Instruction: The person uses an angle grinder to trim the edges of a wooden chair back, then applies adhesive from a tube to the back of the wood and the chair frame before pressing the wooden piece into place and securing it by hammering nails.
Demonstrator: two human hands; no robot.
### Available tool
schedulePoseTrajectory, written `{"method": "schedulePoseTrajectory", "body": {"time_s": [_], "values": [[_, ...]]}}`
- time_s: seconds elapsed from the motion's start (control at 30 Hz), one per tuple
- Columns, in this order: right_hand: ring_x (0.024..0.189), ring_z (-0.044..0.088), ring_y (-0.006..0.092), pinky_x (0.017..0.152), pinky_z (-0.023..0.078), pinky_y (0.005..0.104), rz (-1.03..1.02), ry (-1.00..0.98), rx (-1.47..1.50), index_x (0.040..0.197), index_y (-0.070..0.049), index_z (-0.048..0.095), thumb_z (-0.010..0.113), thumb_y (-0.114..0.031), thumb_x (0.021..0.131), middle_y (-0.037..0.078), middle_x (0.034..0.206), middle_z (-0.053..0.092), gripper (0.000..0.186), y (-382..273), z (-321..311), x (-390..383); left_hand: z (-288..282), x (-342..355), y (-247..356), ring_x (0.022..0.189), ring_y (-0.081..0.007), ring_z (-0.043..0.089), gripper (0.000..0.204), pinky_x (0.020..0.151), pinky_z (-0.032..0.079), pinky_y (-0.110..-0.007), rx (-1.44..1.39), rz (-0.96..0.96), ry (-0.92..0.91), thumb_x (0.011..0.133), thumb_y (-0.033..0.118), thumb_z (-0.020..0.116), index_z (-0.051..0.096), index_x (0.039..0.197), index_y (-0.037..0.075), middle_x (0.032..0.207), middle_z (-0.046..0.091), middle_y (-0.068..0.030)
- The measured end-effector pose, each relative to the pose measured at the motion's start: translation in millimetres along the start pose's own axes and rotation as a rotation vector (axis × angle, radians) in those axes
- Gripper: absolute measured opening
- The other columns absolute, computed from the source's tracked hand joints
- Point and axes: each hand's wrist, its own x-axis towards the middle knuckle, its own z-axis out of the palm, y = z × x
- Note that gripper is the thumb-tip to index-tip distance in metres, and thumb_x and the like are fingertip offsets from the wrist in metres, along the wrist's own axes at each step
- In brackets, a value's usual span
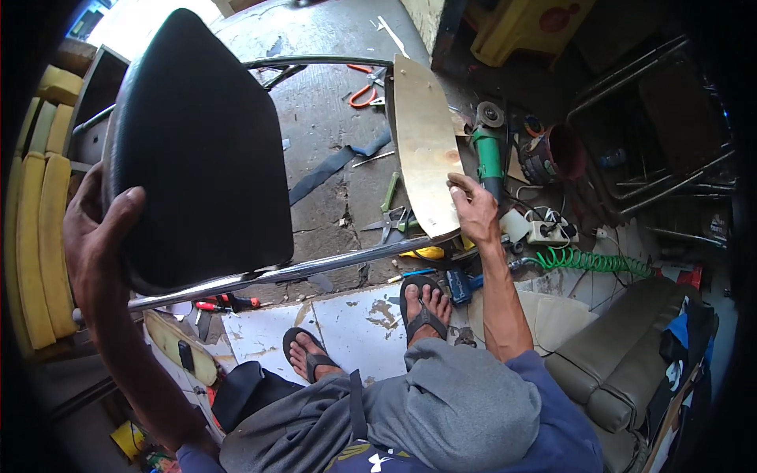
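Black cushion [201,162] is sitting upper left, cover looking done; left hand [101,229] is gripping its edge, right hand [475,211] is pinching the plywood panel [422,130] right of center, still showing bare wood.

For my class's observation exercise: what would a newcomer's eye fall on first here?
A large black padded chair seat dominates the left, gripped by the left hand. Right of centre is a pale curved wooden panel, the right hand on its edge; a green angle grinder lies to its right.
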Motion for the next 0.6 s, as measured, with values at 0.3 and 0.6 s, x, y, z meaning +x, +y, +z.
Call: {"method": "schedulePoseTrajectory", "body": {"time_s": [0.3,0.6], "values": [[0.093,0.067,0.0132,0.083,0.053,0.0257,0.251,0.196,0.227,0.117,0.001,0.067,0.056,-0.012,0.098,0.008,0.101,0.071,0.025,61.8,-75.6,-43.8,-93.1,21.5,-57.4,0.117,-0.0249,0.058,0.07,0.105,0.04,-0.034,-0.091,-0.107,0.06,0.085,0.037,0.07,0.051,0.139,-0.003,0.124,0.061,-0.0159],[0.098,0.068,0.0224,0.081,0.055,0.0336,0.591,-0.153,0.77,0.136,0.004,0.052,0.06,-0.047,0.097,0.016,0.117,0.066,0.064,-7.3,-26.1,48.4,-55.8,24.4,-19.1,0.098,-0.0167,0.06,0.058,0.089,0.046,-0.028,-0.164,-0.069,-0.019,0.085,0.033,0.066,0.056,0.126,-0.006,0.109,0.063,-0.0123]]}}
